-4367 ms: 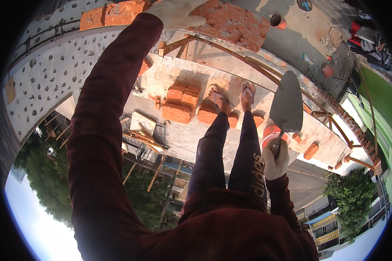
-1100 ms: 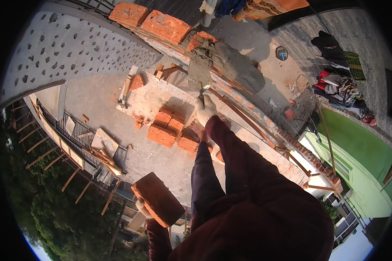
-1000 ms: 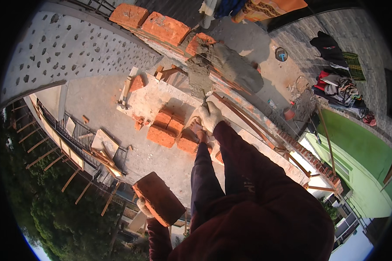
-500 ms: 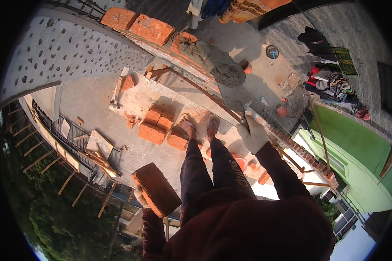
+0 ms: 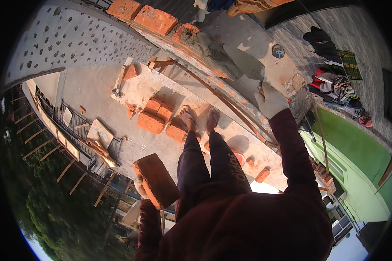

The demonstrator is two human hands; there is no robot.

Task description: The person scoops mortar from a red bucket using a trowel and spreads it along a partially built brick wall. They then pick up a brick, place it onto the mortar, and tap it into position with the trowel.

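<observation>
My left hand (image 5: 140, 188), in a pale glove, grips an orange-red brick (image 5: 156, 180) from its outer side, low at the left of my legs. My gloved right hand (image 5: 272, 101) is closed round the handle of a trowel (image 5: 246, 61), whose broad grey blade points up and left over the low brick wall (image 5: 200, 61). Wet grey mortar (image 5: 215, 54) lies on the wall top, partly behind the blade. Farther left along that wall sit bricks (image 5: 156, 20), one of them with mortar on its end.
My feet stand on a plank platform (image 5: 178, 82) beside stacked bricks (image 5: 154, 117) and a hammer (image 5: 117, 89). A wooden straightedge (image 5: 222, 98) runs along the wall. Clothes (image 5: 335, 87) lie beyond it at right. Railing and loose boards (image 5: 100, 135) edge the left side.
My right hand has moved up and to the right with the trowel, whose blade now shows flat over the mortar. The mortar heap looks smaller. The left hand still holds the brick, nearly unmoved.
</observation>
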